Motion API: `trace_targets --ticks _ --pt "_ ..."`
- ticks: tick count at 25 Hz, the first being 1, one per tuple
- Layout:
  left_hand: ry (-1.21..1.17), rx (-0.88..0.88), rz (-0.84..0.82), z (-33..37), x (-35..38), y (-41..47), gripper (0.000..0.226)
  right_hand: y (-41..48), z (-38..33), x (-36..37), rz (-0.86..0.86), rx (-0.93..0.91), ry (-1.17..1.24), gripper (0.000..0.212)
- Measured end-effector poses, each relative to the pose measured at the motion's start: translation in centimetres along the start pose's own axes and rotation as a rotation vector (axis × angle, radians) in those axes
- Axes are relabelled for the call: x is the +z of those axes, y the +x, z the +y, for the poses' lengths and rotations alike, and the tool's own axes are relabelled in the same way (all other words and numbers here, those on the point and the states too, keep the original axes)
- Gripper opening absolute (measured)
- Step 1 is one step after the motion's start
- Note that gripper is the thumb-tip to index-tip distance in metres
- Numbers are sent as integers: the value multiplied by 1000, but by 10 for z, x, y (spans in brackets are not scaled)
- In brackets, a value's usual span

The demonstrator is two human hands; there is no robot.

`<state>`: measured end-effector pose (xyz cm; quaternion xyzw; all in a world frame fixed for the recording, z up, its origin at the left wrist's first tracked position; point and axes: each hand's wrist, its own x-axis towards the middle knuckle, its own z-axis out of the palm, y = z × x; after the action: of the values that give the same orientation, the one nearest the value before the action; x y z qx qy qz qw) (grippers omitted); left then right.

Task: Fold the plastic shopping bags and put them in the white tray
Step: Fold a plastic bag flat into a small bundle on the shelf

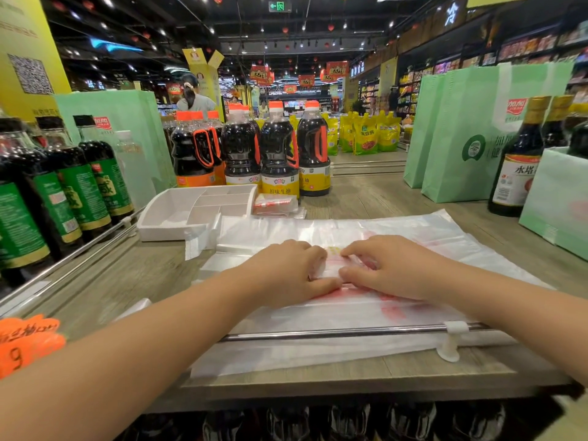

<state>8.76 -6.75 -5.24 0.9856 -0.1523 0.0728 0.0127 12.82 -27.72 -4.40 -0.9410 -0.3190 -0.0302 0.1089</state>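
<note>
Centrally, our left hand (286, 272) and right hand (393, 268) pinch a folded plastic bag (332, 265) with curled fingers (351, 249); white tray (165, 214) behind, on the bench (366, 194).

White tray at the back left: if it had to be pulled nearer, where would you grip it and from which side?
On the white tray, probably the near wall, coming from the front: it faces the person and stands upright, with an open compartment behind it leaving room to hook over the rim. Bottles crowd its left side, and the plastic bag reaches its near right corner.
</note>
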Motion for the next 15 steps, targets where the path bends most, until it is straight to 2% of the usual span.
trace_targets --ticks 2,5,7,11,13,15 --pt "-53 -11 21 1 1 0 66 2 -1 0 18 37 109 52" --pt "-234 -73 28 -5 4 1 75 14 -7 -6 44 186 463 51" --pt "-315 -105 29 -8 4 3 79 27 -9 -6 81 273 616 52" --pt "-329 -67 42 -19 5 1 80 43 -17 -2 58 376 826 54" --pt "-248 -22 136 -28 1 1 73 53 -22 -6 68 377 971 56" --pt "-123 19 339 -41 -8 7 50 68 -28 -13 126 371 1113 59"
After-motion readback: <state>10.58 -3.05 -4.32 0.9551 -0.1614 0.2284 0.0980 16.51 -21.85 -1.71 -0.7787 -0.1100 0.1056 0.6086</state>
